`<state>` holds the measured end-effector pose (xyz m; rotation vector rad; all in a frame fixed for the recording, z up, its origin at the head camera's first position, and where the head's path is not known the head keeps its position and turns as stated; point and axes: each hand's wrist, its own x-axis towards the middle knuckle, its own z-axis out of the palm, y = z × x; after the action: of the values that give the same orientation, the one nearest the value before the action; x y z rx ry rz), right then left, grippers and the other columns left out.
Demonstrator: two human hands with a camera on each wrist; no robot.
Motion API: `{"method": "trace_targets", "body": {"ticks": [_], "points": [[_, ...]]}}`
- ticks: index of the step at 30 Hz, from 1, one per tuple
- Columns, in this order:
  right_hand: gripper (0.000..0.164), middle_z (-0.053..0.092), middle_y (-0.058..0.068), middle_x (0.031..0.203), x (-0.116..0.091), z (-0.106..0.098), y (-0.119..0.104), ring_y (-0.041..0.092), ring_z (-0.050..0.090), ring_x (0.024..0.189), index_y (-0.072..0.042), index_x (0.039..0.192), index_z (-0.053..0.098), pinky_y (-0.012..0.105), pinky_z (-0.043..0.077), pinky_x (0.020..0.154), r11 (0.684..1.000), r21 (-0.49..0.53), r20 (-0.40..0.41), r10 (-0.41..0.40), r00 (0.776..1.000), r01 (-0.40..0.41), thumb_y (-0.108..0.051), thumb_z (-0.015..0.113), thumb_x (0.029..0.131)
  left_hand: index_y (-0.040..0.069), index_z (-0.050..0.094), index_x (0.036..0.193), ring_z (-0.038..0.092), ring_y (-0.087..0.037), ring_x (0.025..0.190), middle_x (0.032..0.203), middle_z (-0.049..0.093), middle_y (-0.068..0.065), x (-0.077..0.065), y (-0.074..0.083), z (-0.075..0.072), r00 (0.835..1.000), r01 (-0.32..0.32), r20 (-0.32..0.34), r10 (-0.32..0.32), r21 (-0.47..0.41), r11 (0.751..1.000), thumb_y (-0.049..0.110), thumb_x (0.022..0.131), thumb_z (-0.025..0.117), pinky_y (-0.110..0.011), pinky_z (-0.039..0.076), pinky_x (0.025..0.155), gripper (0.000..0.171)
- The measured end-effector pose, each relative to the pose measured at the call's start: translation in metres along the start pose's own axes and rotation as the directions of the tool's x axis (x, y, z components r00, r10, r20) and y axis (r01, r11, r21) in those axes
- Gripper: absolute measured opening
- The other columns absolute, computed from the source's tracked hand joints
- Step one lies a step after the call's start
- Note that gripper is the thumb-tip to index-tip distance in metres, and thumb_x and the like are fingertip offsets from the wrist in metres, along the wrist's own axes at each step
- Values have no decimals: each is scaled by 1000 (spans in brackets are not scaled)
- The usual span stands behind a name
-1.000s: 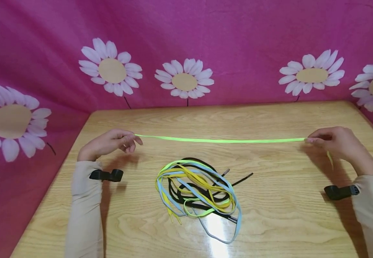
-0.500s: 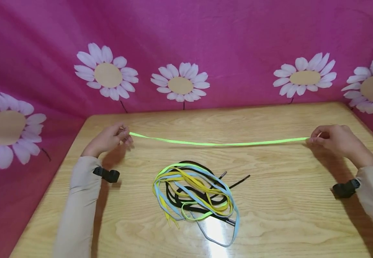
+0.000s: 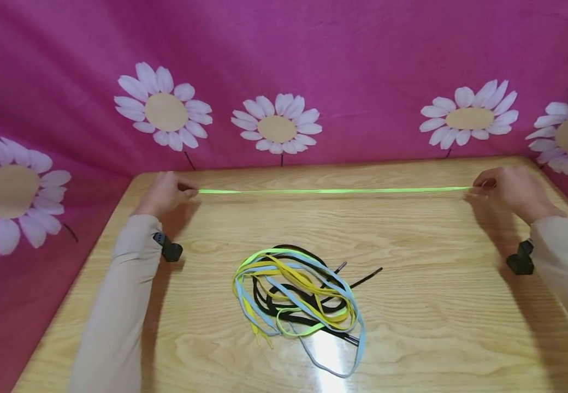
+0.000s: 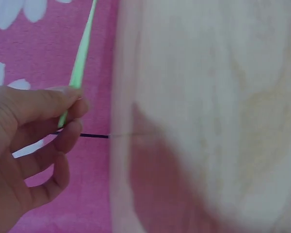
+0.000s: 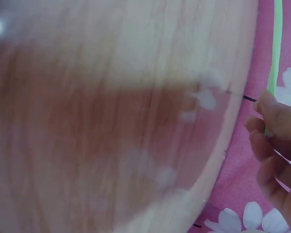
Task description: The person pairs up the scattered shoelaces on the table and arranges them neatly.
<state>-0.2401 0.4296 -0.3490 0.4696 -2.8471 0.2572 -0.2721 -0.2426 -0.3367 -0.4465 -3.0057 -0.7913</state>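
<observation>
A flat neon-green shoelace (image 3: 333, 191) stretches nearly straight across the far part of the table, held at both ends. My left hand (image 3: 163, 192) pinches its left end between thumb and index finger; in the left wrist view a short tip of the green shoelace (image 4: 77, 73) pokes out below the pinch. At the right, my right hand (image 3: 512, 191) pinches the other end, and the right wrist view has the shoelace (image 5: 275, 53) running up from the thumb. Nearer to me lies a loose tangle of shoelaces (image 3: 289, 295) in yellow, light blue, black and neon green.
The wooden table (image 3: 436, 327) has its far edge against a pink cloth (image 3: 362, 54) printed with white daisies. Small black devices (image 3: 170, 248) are strapped at both wrists. Two black lace ends (image 3: 367, 277) stick out to the right of the tangle.
Both hands have moved farther away toward the table's back edge. The green shoelace, sagging half a second ago, is now pulled nearly straight. The tangle lies as before.
</observation>
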Motion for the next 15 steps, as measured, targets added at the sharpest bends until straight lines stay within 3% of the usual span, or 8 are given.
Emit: {"method": "trace_targets", "body": {"ticks": [3, 8, 15], "points": [[10, 68, 13, 75, 3, 3, 1, 33, 61, 68, -3, 84, 73, 40, 43, 55, 998, 2, 2, 58, 998, -58, 1, 72, 74, -6, 71, 103, 62, -34, 91, 97, 69, -22, 5, -1, 8, 1000, 14, -21, -14, -1, 1000, 4, 89, 66, -45, 49, 80, 18], [17, 67, 20, 86, 1, 13, 1, 39, 59, 79, -2, 96, 72, 48, 44, 57, 983, 30, 71, 177, 982, -179, 0, 65, 80, -4, 71, 100, 61, -32, 88, 93, 68, -21, 5, -2, 19, 998, 49, -24, -50, -21, 999, 2, 89, 63, -43, 48, 79, 14], [14, 68, 23, 96, -2, 17, 3, 47, 58, 88, -4, 97, 73, 55, 42, 64, 977, 51, 56, 203, 978, -206, -4, 64, 87, -2, 72, 90, 62, -29, 83, 85, 69, -17, 6, -8, 27, 997, 4, -72, -4, -2, 1000, 1, 85, 69, -40, 48, 75, 7]]}}
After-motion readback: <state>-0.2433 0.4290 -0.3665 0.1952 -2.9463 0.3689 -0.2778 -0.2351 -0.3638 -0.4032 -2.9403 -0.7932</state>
